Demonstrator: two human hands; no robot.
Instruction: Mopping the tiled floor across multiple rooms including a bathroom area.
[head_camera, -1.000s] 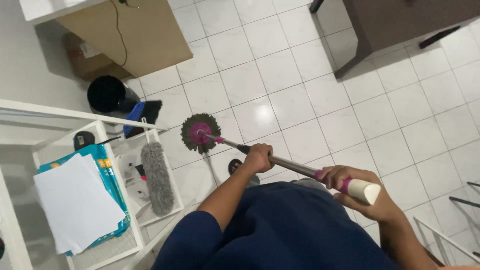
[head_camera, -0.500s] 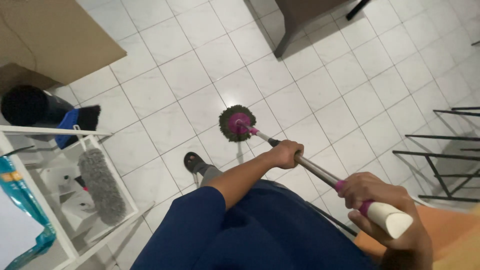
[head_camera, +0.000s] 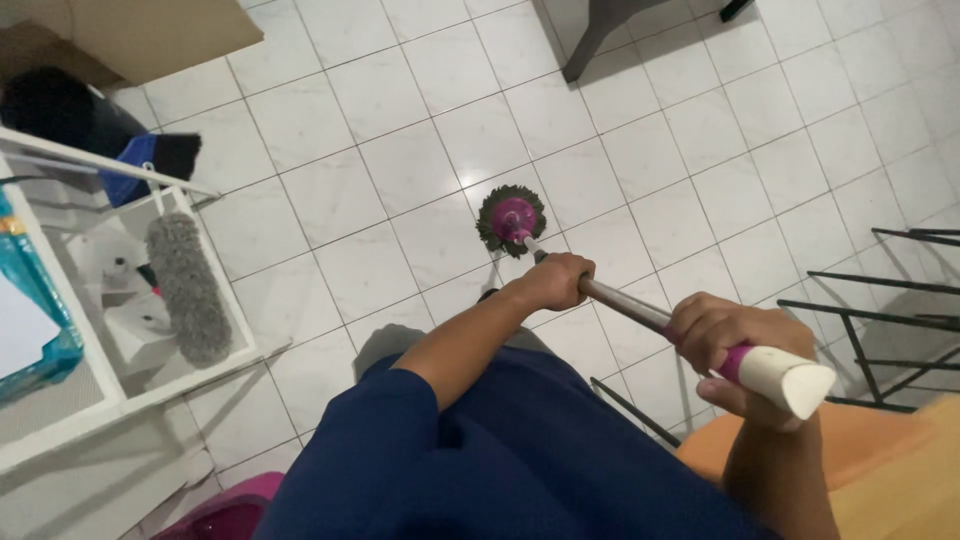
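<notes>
I hold a spin mop with both hands. Its round dark-green head with a magenta hub rests on the white tiled floor just ahead of me. My left hand grips the metal pole low down. My right hand is closed around the magenta and white grip at the pole's upper end. My dark blue shirt fills the lower middle of the view.
A white wire shelf stands at the left with a grey fluffy duster hanging on it and a teal package. A black bin, a cardboard box, dark table legs, a black metal rack and an orange surface surround me.
The mop head has slid to the right and away from the shelf across the tiles. The view has swung right, so the shelf sits farther left and the black rack and orange surface show more.
</notes>
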